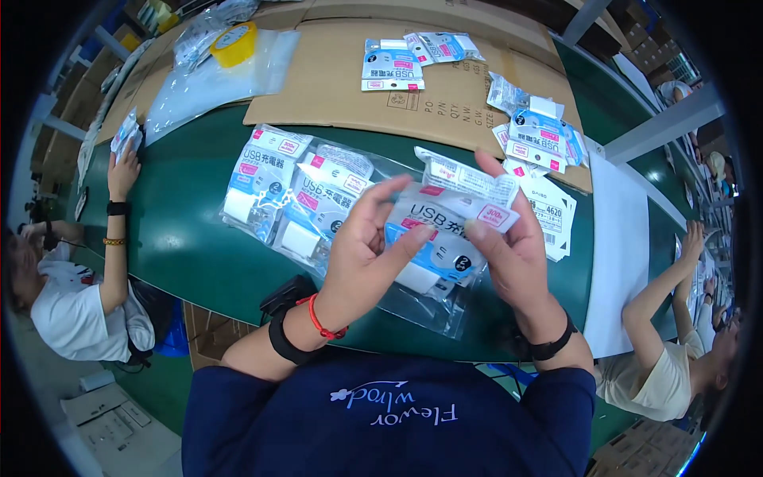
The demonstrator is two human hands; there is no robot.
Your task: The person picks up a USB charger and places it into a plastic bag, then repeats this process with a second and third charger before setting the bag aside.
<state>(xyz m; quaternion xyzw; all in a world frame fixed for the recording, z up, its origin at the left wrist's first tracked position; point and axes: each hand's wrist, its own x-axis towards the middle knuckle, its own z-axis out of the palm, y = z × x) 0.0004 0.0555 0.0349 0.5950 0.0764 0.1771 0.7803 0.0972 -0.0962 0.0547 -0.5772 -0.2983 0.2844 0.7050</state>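
Observation:
My left hand and my right hand hold a small charger packet between them, above the green table. It is a clear pouch with a blue and white card, and a white block shows at its bottom. Both thumbs press on its front, while most other fingers are behind it. A second packet, back side showing, stands just behind the first, near my right fingers. Under my hands lies a large clear plastic bag. Several like charger packets lie in the bag to the left of my hands.
Flat cardboard covers the far table, with more charger packets on it. Printed white sheets lie at right. A yellow tape roll rests on clear plastic at far left. Co-workers sit on both sides; a grey metal post rises at right.

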